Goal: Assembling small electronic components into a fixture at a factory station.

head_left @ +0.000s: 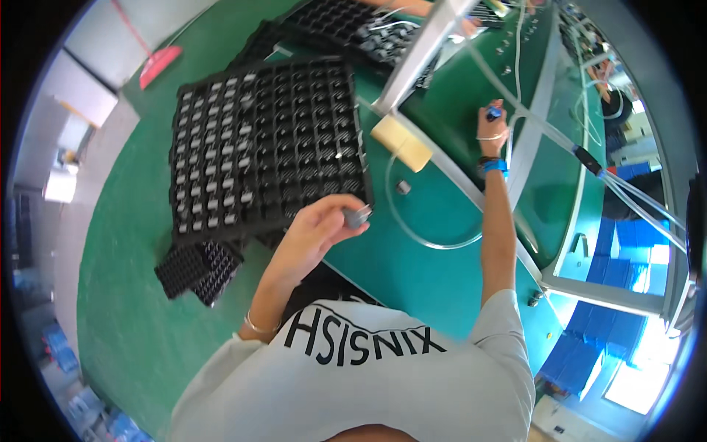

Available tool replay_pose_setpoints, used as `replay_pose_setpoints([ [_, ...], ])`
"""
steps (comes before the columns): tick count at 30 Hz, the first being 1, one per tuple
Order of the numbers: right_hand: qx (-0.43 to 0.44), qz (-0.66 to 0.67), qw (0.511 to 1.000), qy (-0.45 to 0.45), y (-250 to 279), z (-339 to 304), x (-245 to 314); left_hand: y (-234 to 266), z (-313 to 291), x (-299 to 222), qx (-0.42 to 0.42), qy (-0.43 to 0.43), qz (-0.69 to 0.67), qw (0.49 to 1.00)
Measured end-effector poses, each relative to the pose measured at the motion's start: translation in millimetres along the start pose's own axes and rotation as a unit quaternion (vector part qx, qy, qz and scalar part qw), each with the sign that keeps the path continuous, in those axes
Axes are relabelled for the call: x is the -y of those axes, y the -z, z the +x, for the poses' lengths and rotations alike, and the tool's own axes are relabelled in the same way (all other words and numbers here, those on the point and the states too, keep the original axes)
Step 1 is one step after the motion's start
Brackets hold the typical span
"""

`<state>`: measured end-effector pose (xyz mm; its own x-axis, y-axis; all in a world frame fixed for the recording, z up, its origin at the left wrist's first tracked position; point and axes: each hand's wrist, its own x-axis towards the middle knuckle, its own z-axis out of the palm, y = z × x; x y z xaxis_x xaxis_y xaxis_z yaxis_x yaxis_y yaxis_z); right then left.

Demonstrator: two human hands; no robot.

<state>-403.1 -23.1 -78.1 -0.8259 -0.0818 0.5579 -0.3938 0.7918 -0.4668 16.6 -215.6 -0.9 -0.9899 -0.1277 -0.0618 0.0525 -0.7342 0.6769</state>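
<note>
A small grey metal part [356, 216] is pinched between the thumb and fingers of my left hand [324, 225]. That hand is at the near right corner of a black pocketed tray [298, 144], whose left columns hold several similar grey parts. My right hand [492, 125] reaches forward over the green work surface, wrapped round a small blue object [494, 113] with a dark end. Most of that object is hidden by the fingers, so its kind does not show. Another small metal part [403, 187] lies on the green table between my hands.
A yellow block [401, 143] rests against the metal frame [475, 188]. A clear hose [423, 239] loops over the table. More black trays [331, 26] lie beyond, near another person's arm [401, 7]. Smaller black trays [199, 271] sit at left. A pink broom [158, 65] stands far left.
</note>
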Motion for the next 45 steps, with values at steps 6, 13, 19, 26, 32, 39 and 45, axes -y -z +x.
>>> replay_pose_setpoints([
  [6,-0.019,-0.009,0.999,0.033,17,-6,25,-4,-6,-7,-0.025,-0.015,-0.012,1.000],
  [13,0.415,0.664,0.553,-0.284,113,-127,150,-7,1,10,-0.014,-0.115,0.054,0.992],
  [19,0.466,0.613,0.566,-0.295,165,-176,207,-26,3,6,-0.041,-0.090,0.104,0.990],
  [26,0.509,0.597,0.567,-0.252,172,-181,203,-20,3,17,-0.011,-0.176,0.129,0.976],
  [32,0.483,0.603,0.572,-0.275,170,-186,196,-19,3,19,-0.021,-0.155,0.109,0.982],
  [39,0.484,0.605,0.569,-0.277,168,-196,202,-11,7,26,-0.013,-0.156,0.108,0.982],
  [45,0.491,0.594,0.558,-0.308,166,-201,199,-17,7,24,-0.057,-0.175,0.215,0.959],
])
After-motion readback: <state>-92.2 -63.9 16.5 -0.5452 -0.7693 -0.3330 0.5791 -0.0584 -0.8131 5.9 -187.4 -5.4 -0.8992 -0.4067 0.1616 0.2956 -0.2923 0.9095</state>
